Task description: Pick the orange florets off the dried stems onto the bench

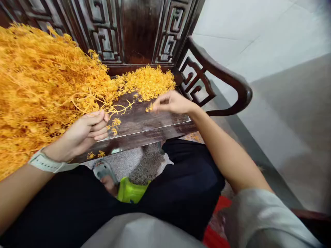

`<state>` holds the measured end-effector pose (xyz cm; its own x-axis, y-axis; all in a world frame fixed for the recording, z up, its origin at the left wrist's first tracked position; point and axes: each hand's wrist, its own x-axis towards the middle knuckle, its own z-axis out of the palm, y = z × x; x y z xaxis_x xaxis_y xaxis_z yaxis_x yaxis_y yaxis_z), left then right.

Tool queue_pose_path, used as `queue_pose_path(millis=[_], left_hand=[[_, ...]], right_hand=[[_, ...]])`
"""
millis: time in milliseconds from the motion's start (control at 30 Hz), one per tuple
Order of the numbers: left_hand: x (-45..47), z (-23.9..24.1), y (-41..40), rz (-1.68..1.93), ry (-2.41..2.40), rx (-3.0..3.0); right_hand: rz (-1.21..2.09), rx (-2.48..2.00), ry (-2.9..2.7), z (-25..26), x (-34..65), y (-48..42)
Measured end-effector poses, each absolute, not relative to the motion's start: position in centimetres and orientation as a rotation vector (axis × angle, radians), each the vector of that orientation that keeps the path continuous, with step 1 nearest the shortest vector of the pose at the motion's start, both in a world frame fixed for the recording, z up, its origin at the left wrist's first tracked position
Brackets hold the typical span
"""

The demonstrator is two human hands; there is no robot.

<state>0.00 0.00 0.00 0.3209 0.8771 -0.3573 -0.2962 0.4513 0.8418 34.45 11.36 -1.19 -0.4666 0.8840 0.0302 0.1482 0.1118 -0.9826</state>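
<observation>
A pale wall [271, 44] rises to the right of a dark wooden bench [165, 120], its back cut with fretwork and its curved armrest [230, 79] at the far right end. A heap [49, 82] of yellow-orange sprigs covers the left of the seat and rises against the back. Dark trousers [191, 172] and a grey shirt [144, 230] mark the person seated at the front edge. A smaller pile [152, 81] of yellow tufts lies at the rear of the seat, near the armrest, its left end meeting the heap. Below, something red [217, 220] shows beside the thigh on the right, and a lime-green object [131, 191], partly hidden, shows between the legs near a grey slipper [104, 169].

The left hand [88, 131], a pale watch strap [51, 163] at its wrist, is at the heap's right edge, thumb pressed to the index finger and the other fingers curled in. It pinches a branching yellow stem [121, 110], whose mostly bare twigs reach right over the seat. The right hand [172, 102], slightly blurred, is over the seat just in front of the pile, thumb and fingertips drawn together on a small yellow tuft [150, 108]. Loose tufts [116, 122] lie just beside the left hand, and two stray bits [91, 155] rest lower, by the bench's front edge.
</observation>
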Motion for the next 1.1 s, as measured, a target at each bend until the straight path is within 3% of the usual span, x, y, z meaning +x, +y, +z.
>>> queue_pose_path(millis=[133,233,400,633,767,1100], left_hand=[[0.3,-0.3,-0.1,0.825,0.891,0.767],[0.4,-0.5,-0.2,0.791,0.845,0.772],[0.6,-0.1,-0.2,0.831,0.785,0.743],[1.4,1.2,-0.5,0.850,0.775,0.647],[1.4,1.3,-0.7,0.850,0.783,0.654],[1.9,0.7,-0.3,0.852,0.769,0.725]], right_hand=[[1.208,-1.063,-1.236,2.1,34.2,14.4],[1.286,-1.090,-1.173,2.1,33.3,13.5],[1.595,-1.054,-1.595,0.4,30.7,10.0],[1.855,-0.630,-2.002,-1.4,26.1,7.0],[1.792,-0.478,-2.045,-2.4,25.7,7.3],[1.362,-0.723,-1.884,-3.8,26.1,10.9]])
